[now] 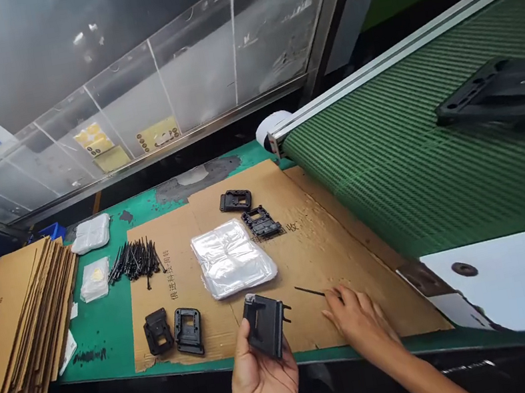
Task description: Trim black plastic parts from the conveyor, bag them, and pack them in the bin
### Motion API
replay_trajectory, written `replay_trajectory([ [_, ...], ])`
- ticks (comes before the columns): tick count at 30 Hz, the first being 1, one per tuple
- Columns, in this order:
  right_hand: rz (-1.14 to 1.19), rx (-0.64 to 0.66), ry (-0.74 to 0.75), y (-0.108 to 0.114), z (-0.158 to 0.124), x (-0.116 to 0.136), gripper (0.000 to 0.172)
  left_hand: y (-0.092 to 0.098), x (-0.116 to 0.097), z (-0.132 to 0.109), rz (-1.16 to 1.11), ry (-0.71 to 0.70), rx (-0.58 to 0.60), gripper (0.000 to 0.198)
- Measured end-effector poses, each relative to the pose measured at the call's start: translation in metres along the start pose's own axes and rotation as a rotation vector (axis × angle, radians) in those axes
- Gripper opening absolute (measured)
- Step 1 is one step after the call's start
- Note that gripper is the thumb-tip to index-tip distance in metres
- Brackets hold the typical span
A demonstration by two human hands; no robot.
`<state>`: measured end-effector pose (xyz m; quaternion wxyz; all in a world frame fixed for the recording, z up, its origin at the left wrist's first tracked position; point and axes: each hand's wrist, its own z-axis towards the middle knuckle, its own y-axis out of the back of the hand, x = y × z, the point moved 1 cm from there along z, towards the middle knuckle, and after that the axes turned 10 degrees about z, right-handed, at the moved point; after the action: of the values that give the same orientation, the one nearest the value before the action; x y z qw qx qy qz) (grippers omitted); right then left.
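My left hand [260, 376] is closed around a black plastic housing [264, 323], held upright just above the near edge of the cardboard sheet [312, 248]. My right hand [360, 318] rests palm down on the cardboard, fingers stretched toward a thin black pin [308, 292] lying just beyond its fingertips. A stack of clear plastic bags [231, 257] lies behind the housing.
Two black parts [173, 331] sit at the cardboard's near left, two more [250, 212] at the back. A pile of black pins [135, 259] lies left. Flat cardboard sheets [15, 321] are stacked far left. A green conveyor belt [411, 150] carries a black part [503, 92].
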<state>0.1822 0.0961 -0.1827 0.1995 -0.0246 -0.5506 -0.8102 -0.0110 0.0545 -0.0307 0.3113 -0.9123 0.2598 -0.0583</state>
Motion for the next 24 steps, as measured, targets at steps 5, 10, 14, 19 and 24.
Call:
replay_trajectory([
  [5,0.187,0.051,0.013,0.002,-0.013,0.001,0.031,0.01,0.013,-0.012,-0.039,-0.071,0.009,0.026],
  [10,0.63,-0.018,-0.015,0.058,-0.007,0.038,0.024,0.024,0.02,-0.017,-0.044,-0.188,-0.003,0.026],
  [14,0.756,-0.022,0.21,0.106,0.002,0.068,0.019,0.029,0.025,-0.02,-0.068,-0.17,0.017,0.027],
  [19,0.778,0.026,0.4,0.135,0.008,0.085,0.016,0.03,0.031,-0.025,-0.134,-0.084,0.051,0.029],
  [24,0.751,0.041,0.484,0.142,0.009,0.093,0.016,0.028,0.033,-0.028,-0.147,-0.056,0.069,0.031],
])
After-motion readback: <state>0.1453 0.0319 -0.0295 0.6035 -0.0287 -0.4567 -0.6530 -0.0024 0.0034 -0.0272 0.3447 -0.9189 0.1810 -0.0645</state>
